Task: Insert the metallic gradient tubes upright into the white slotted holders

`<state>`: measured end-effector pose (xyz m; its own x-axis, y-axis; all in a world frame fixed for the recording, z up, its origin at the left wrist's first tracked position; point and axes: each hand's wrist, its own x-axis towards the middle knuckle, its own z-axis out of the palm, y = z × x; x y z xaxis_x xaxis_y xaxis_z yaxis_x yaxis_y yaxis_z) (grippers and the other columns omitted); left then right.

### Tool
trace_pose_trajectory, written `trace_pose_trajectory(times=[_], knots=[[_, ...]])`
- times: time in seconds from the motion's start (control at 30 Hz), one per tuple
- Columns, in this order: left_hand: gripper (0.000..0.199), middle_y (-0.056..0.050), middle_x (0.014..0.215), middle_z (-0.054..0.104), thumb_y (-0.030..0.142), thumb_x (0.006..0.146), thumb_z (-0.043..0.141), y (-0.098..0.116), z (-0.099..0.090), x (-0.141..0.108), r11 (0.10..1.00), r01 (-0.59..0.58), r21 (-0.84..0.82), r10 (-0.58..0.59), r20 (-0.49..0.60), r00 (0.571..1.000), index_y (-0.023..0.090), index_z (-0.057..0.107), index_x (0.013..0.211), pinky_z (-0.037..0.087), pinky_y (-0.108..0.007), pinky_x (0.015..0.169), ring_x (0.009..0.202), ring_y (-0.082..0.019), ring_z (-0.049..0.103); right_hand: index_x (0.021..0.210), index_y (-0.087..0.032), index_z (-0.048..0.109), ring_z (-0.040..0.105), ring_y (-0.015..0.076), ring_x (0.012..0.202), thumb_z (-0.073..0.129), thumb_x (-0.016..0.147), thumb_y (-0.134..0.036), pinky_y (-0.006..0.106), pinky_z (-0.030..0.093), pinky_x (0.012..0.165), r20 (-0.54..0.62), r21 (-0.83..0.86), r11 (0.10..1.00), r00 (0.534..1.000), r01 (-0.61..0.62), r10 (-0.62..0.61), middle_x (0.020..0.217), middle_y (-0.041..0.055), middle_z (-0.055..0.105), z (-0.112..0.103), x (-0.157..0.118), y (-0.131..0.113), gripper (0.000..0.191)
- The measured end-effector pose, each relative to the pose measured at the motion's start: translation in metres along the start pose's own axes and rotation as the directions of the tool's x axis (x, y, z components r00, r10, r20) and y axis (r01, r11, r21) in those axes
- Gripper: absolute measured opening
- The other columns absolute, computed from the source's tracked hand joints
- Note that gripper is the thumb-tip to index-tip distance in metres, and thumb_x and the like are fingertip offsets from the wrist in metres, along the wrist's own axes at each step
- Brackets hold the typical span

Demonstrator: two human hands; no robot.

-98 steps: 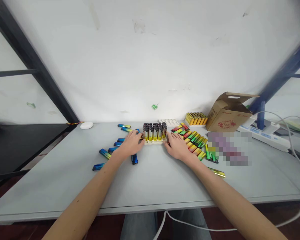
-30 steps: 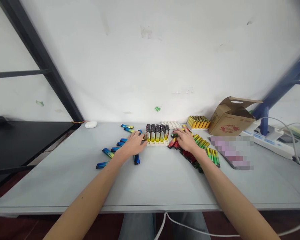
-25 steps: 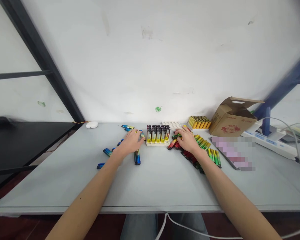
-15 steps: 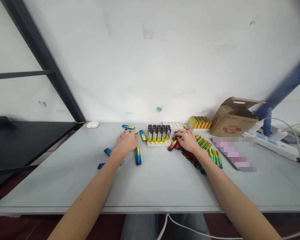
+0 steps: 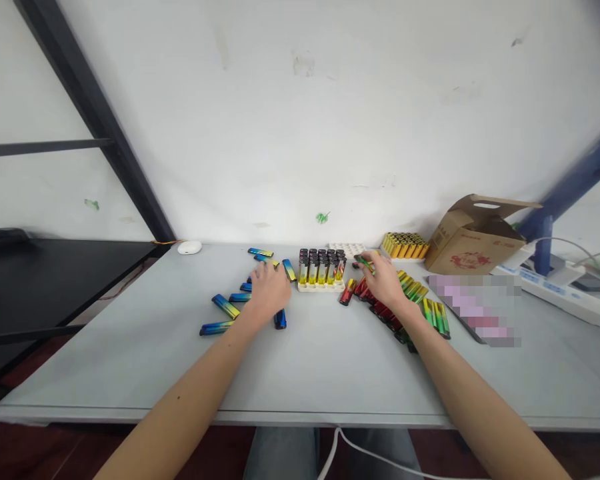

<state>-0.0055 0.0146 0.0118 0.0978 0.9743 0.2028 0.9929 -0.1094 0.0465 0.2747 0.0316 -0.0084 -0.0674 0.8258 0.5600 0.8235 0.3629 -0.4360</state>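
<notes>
My left hand (image 5: 269,290) reaches over blue-yellow lighters (image 5: 225,307) scattered on the left; its fingers are bent down and what they hold, if anything, is hidden. My right hand (image 5: 384,280) pinches a green lighter (image 5: 365,263), just above red lighters (image 5: 347,292) and beside a row of green-yellow ones (image 5: 435,317). Between the hands, a white rack (image 5: 321,287) holds several upright lighters (image 5: 322,267) with dark tops and yellow lower parts.
Behind are a white tray (image 5: 347,249), a tray of yellow-orange lighters (image 5: 405,245) and an open cardboard box (image 5: 473,247). A blurred flat object (image 5: 473,310) and a power strip (image 5: 555,290) lie right. A white case (image 5: 189,247) sits back left.
My left hand has moved right and slightly toward me, uncovering several blue lighters. My right hand has lifted a green lighter from the pile. The view has shifted slightly.
</notes>
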Motion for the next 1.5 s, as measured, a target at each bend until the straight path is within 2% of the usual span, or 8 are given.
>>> trace_pose_trajectory(times=[0.1,0.17,0.3,0.47,0.63,0.8,0.97,1.5], knots=[[0.038,-0.021,0.137,0.048,0.021,0.092,0.036,0.012,0.014,-0.008,0.996,-0.071,0.058,0.074,-0.042,0.996,0.01,0.053,0.124,0.028,-0.054,0.108,0.137,-0.035,0.033,0.116,-0.019,0.049,0.058,0.0282,0.106,0.043,0.093,-0.036,0.046,0.044,0.092,-0.161,0.186,0.98,0.981,-0.077,0.108,0.113,0.0147,0.063,-0.005,0.0,-0.009,0.03],[0.041,-0.021,0.14,0.045,0.02,0.092,0.036,0.015,0.021,-0.011,0.994,-0.093,0.062,0.097,-0.063,0.993,0.008,0.05,0.129,0.024,-0.054,0.111,0.138,-0.034,0.031,0.114,-0.02,0.046,0.059,0.0259,0.099,0.043,0.093,-0.039,0.043,0.045,0.087,-0.178,0.289,0.947,0.965,-0.138,0.195,0.103,0.011,0.064,-0.008,-0.001,-0.015,0.028],[0.051,-0.024,0.147,0.039,0.016,0.091,0.033,0.016,0.025,-0.011,0.988,-0.145,0.058,0.148,-0.057,0.987,0.001,0.04,0.139,0.023,-0.052,0.114,0.141,-0.033,0.028,0.098,-0.025,0.046,0.056,0.0175,0.069,0.046,0.091,-0.045,0.033,0.047,0.065,0.001,0.539,0.8,0.95,-0.264,0.313,0.078,0.0003,0.058,-0.013,-0.002,-0.027,0.022],[0.056,-0.024,0.151,0.033,0.015,0.091,0.031,0.015,0.025,-0.01,0.981,-0.191,0.046,0.19,0.022,0.982,-0.001,0.033,0.145,0.022,-0.054,0.114,0.144,-0.035,0.024,0.096,-0.026,0.046,0.058,0.014,0.065,0.059,0.082,-0.056,0.029,0.05,0.06,0.193,0.79,0.511,0.928,-0.339,0.317,0.082,-0.001,0.063,-0.015,-0.003,-0.043,0.035],[0.056,-0.024,0.148,0.037,0.014,0.091,0.03,0.017,0.023,-0.01,0.986,-0.164,0.032,0.163,0.029,0.986,0.002,0.033,0.146,0.023,-0.056,0.113,0.142,-0.036,0.026,0.098,-0.026,0.056,0.056,0.0112,0.059,0.073,0.074,-0.05,0.026,0.053,0.059,0.403,0.811,0.315,0.861,-0.493,0.31,0.067,-0.0065,0.051,-0.018,-0.006,-0.048,0.037],[0.054,-0.023,0.14,0.046,0.016,0.092,0.03,0.017,0.02,-0.011,0.988,-0.152,0.027,0.152,0.013,0.988,0.004,0.036,0.145,0.024,-0.055,0.112,0.14,-0.036,0.03,0.102,-0.024,0.066,0.059,0.0116,0.07,0.071,0.079,-0.04,0.024,0.054,0.063,0.534,0.801,0.163,0.811,-0.576,0.239,0.08,-0.0008,0.06,-0.021,-0.006,-0.05,0.028],[0.053,-0.023,0.139,0.048,0.018,0.092,0.03,0.016,0.021,-0.011,0.988,-0.155,0.028,0.154,0.01,0.988,0.004,0.038,0.143,0.025,-0.054,0.111,0.139,-0.037,0.031,0.103,-0.025,0.065,0.063,0.0158,0.081,0.062,0.085,-0.042,0.028,0.055,0.068,0.578,0.787,0.108,0.787,-0.607,0.215,0.099,0.0051,0.067,-0.021,-0.006,-0.055,0.025],[0.052,-0.023,0.136,0.049,0.019,0.093,0.031,0.016,0.021,-0.01,0.987,-0.157,0.031,0.157,0.004,0.988,0.003,0.04,0.142,0.026,-0.051,0.111,0.137,-0.036,0.034,0.103,-0.022,0.068,0.042,0.0084,0.056,0.061,0.084,-0.037,0.022,0.04,0.049,0.563,0.806,0.067,0.796,-0.589,0.224,0.077,-0.0016,0.054,-0.026,-0.006,-0.054,0.026]])
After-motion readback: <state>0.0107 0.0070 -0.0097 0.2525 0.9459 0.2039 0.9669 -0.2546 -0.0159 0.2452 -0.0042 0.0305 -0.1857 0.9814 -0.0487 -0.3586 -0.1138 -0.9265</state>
